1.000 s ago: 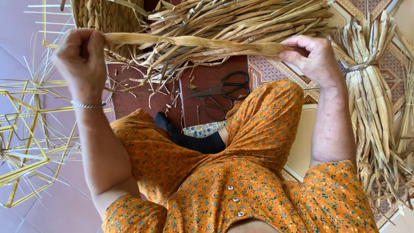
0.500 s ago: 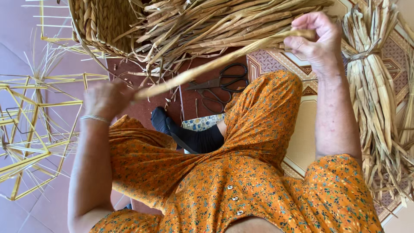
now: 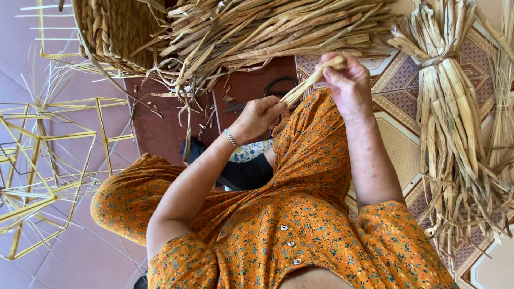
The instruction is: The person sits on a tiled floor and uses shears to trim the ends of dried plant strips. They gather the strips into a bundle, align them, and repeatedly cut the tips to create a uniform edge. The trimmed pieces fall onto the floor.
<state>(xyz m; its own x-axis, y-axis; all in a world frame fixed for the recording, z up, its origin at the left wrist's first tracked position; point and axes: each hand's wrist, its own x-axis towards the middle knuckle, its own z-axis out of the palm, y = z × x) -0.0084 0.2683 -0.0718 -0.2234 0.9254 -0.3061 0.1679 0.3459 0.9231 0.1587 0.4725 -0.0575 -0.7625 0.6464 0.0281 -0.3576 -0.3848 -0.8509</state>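
Your two hands hold one dried reed strip (image 3: 313, 79) above your lap. Right hand (image 3: 348, 85) pinches its upper end; left hand (image 3: 259, 115), bracelet at the wrist, grips its lower end near your knee. Half-woven basket (image 3: 110, 32) sits on the floor ahead, loose reeds (image 3: 267, 27) spilling from it. A tied reed bundle (image 3: 455, 118) lies on the patterned floor tiles (image 3: 396, 91) to your right. Yellow straw frames (image 3: 48, 160) lie on the floor to your left.

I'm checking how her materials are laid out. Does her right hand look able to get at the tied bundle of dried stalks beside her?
Probably yes: the tied bundle lies uncovered just beside the right hand, though that hand is holding a dried strip.
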